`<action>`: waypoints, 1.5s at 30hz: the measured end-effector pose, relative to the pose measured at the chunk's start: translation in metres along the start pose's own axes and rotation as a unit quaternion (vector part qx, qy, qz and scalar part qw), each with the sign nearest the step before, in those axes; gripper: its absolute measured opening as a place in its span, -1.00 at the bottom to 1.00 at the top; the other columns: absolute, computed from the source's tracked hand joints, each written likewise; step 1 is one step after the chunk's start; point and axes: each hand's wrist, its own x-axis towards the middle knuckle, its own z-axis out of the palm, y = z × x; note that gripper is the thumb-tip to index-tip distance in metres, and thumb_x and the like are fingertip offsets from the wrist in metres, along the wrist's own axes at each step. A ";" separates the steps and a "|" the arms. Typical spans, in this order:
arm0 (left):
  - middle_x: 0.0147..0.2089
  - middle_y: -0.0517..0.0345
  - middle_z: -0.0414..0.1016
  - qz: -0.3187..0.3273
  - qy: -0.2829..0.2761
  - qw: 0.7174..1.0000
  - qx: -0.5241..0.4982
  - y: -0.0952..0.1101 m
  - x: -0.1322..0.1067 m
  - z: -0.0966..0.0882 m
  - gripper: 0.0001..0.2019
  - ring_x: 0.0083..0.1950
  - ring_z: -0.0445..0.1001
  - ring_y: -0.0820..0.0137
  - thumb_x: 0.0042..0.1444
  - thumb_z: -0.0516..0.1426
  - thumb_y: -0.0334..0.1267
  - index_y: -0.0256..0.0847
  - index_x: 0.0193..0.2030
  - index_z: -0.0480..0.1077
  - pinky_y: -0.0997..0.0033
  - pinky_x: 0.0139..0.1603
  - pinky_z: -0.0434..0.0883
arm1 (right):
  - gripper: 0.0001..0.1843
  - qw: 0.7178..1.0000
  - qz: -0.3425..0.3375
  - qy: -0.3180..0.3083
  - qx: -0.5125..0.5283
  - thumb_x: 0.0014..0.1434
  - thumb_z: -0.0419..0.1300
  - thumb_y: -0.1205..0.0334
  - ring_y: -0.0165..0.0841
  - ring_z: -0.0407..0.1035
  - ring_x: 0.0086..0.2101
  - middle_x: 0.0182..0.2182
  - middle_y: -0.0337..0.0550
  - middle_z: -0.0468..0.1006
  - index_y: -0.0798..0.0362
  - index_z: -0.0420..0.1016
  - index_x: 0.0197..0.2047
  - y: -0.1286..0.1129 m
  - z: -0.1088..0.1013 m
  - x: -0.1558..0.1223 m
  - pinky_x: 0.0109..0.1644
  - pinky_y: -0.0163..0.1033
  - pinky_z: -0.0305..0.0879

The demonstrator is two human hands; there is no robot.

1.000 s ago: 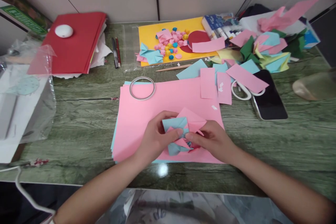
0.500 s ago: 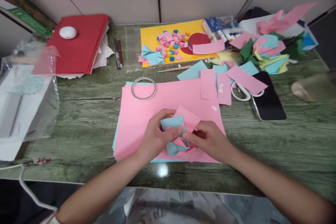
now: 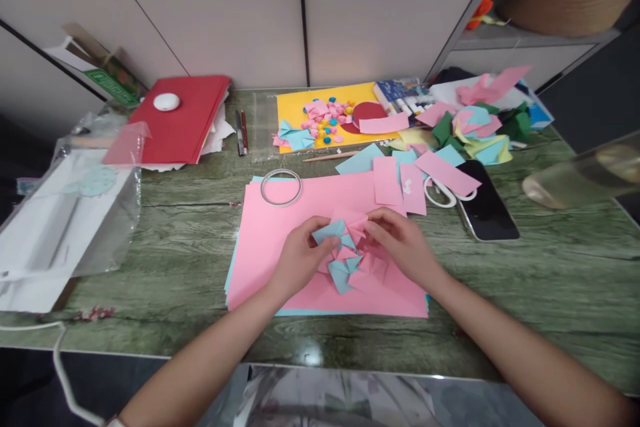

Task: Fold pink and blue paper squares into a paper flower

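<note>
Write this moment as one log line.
left hand: holds folded paper | right hand: pinches its pink flap | beneath: pink sheet

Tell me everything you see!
origami piece: 1, pink and blue, centre
paper stack: 1, pink over blue, beneath
tape roll: 1, grey, on paper stack
phone: 1, black, right
scissors: 1, white handles, by phone
card: 1, yellow, back
balls: many, mixed, on card
disc: 1, red, on card
markers: several, white, back
pens: 2, dark, back
sheet pile: 1, red, left
oval object: 1, white, on sheet pile
plastic bag: 1, clear, left
craft pile: 1, multicoloured, right
container: 1, clear, right
cable: 1, white, left
table: 1, green, underneath
left hand: 1, on origami piece
right hand: 1, at origami piece's edge
</note>
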 end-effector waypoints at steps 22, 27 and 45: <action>-0.53 0.36 0.21 -0.003 -0.003 1.000 -0.019 0.014 -0.006 0.002 -0.70 -0.52 0.18 0.54 -0.18 0.27 -0.17 -0.23 -0.40 0.24 0.56 -0.51 0.17 | -0.72 0.994 -0.017 -0.079 0.072 0.15 0.08 0.06 -0.36 0.38 -0.29 -0.33 -0.18 0.45 0.03 0.30 -0.12 -0.007 0.001 -0.007 -0.17 -0.24 0.30; -0.56 0.37 0.16 0.001 0.043 0.999 -0.025 0.015 -0.007 0.003 -0.70 -0.54 0.12 0.55 -0.17 0.26 -0.16 -0.23 -0.45 0.22 0.55 -0.53 0.12 | -0.63 0.994 -0.005 -0.104 0.031 -0.06 0.27 0.23 -0.35 0.37 -0.22 -0.28 -0.19 0.47 0.04 0.35 -0.14 -0.009 0.004 -0.008 -0.11 -0.23 0.29; -0.52 0.29 0.26 0.015 0.021 1.000 -0.017 0.010 -0.009 0.004 -0.80 -0.49 0.19 0.51 -0.07 0.19 -0.17 -0.27 -0.41 0.32 0.53 -0.48 0.17 | -0.67 0.998 0.017 -0.049 0.033 -0.09 0.27 0.20 -0.36 0.40 -0.28 -0.35 -0.21 0.48 0.05 0.39 -0.20 -0.004 0.010 -0.005 -0.15 -0.22 0.34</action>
